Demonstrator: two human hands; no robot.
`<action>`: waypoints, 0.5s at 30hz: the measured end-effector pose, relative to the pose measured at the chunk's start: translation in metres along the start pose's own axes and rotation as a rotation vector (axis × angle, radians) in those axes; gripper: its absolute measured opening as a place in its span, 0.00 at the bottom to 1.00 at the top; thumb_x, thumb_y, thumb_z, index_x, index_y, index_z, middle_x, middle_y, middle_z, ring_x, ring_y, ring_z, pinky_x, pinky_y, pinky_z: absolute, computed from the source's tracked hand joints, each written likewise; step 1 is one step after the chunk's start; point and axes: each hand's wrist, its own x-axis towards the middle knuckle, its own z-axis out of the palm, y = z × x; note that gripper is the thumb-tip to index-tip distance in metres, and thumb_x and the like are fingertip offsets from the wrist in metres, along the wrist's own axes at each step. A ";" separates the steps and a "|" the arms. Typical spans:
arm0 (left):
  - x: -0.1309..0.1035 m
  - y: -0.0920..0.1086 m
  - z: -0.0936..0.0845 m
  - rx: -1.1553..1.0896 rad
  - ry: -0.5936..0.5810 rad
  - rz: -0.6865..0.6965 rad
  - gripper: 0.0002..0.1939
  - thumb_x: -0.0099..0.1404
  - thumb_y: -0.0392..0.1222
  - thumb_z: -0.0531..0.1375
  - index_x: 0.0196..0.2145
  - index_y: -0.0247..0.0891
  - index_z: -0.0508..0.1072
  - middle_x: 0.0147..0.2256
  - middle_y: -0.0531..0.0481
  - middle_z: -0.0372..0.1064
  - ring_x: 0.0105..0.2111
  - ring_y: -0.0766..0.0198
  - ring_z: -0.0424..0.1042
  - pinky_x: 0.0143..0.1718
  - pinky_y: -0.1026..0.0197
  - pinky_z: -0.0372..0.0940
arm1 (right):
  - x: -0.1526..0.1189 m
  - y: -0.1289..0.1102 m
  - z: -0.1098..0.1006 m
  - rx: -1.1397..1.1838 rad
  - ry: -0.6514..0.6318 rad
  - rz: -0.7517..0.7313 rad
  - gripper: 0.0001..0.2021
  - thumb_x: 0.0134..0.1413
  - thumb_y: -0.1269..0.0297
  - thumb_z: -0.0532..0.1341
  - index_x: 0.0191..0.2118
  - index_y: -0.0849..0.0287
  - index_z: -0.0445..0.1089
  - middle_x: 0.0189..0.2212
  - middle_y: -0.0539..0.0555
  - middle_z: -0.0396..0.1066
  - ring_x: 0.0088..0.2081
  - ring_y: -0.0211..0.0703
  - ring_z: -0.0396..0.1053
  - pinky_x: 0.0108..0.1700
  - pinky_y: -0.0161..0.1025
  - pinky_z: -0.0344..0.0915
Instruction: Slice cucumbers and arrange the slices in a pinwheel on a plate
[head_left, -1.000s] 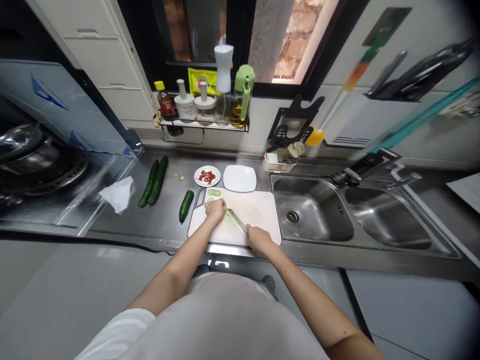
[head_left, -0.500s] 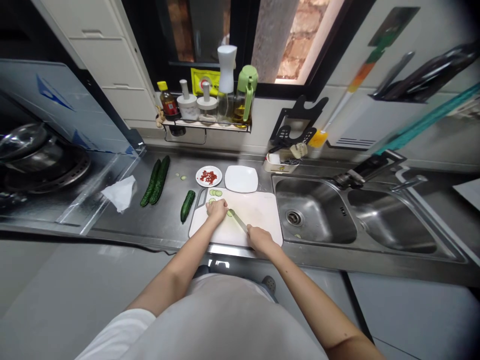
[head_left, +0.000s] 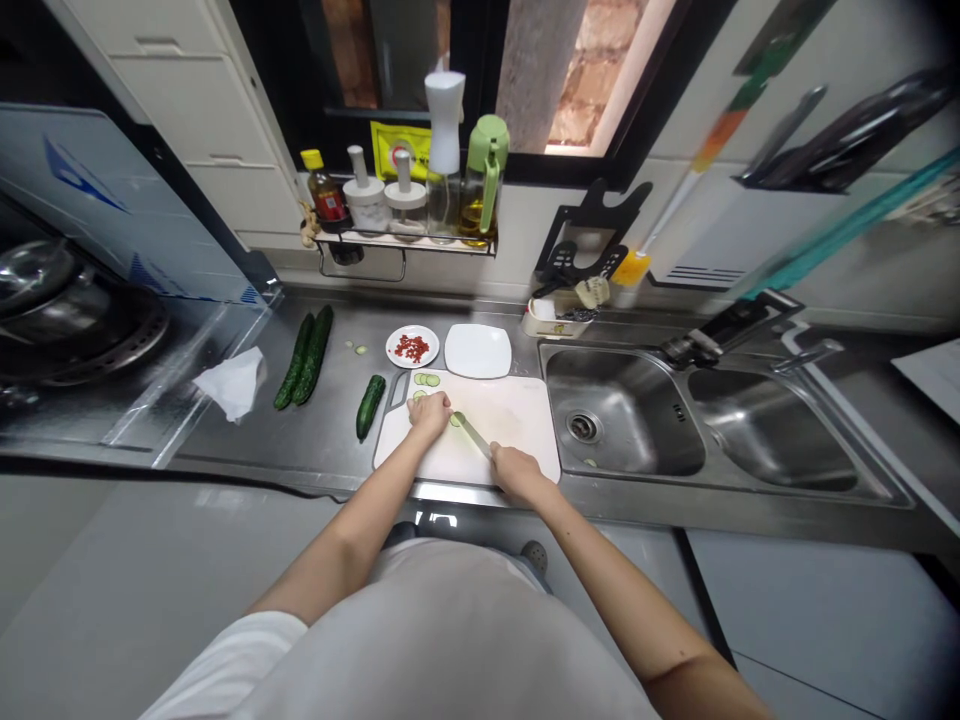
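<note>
On a white cutting board (head_left: 517, 420) with a grey edge, my right hand (head_left: 516, 470) is wrapped round the handle of a kitchen knife (head_left: 475, 437). Its blade points up and left, the tip close to my left hand (head_left: 430, 415). The left fingers are curled together against a piece of cucumber (head_left: 456, 419) at the blade, mostly hidden by the hand. Thin cucumber slices (head_left: 427, 380) lie at the board's upper left. Left of the board rests a cut length of cucumber (head_left: 370, 407). Farther left are two whole cucumbers (head_left: 305, 357) side by side.
Behind the board stand a plate of chopped red pieces (head_left: 412, 348) and a white square plate (head_left: 478, 351). A double sink (head_left: 630, 410) is at right, a white cloth (head_left: 232, 383) and a pot (head_left: 52, 300) at left. Seasoning bottles (head_left: 442, 200) fill a wall rack.
The whole view has shifted slightly. Both hands keep nearly the same place on the board, with the knife blade still beside the left fingertips.
</note>
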 end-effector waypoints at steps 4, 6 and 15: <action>0.001 -0.001 0.002 0.007 0.007 0.007 0.07 0.60 0.45 0.59 0.37 0.46 0.74 0.39 0.48 0.76 0.46 0.54 0.69 0.50 0.52 0.50 | 0.000 -0.002 -0.001 0.000 0.004 0.007 0.17 0.62 0.73 0.46 0.53 0.63 0.63 0.45 0.66 0.73 0.48 0.51 0.71 0.43 0.41 0.63; 0.001 -0.001 0.002 0.007 0.010 0.011 0.07 0.60 0.45 0.59 0.37 0.46 0.74 0.39 0.48 0.76 0.46 0.54 0.69 0.50 0.52 0.50 | -0.001 -0.002 -0.001 -0.009 0.006 0.007 0.17 0.61 0.73 0.47 0.53 0.63 0.63 0.44 0.67 0.72 0.49 0.52 0.71 0.43 0.41 0.63; 0.002 -0.004 0.004 -0.004 0.014 0.026 0.07 0.60 0.44 0.59 0.37 0.46 0.74 0.39 0.48 0.76 0.46 0.54 0.69 0.50 0.51 0.50 | -0.011 0.004 0.003 -0.016 0.014 0.004 0.16 0.63 0.71 0.47 0.52 0.63 0.64 0.44 0.68 0.73 0.48 0.55 0.71 0.43 0.43 0.63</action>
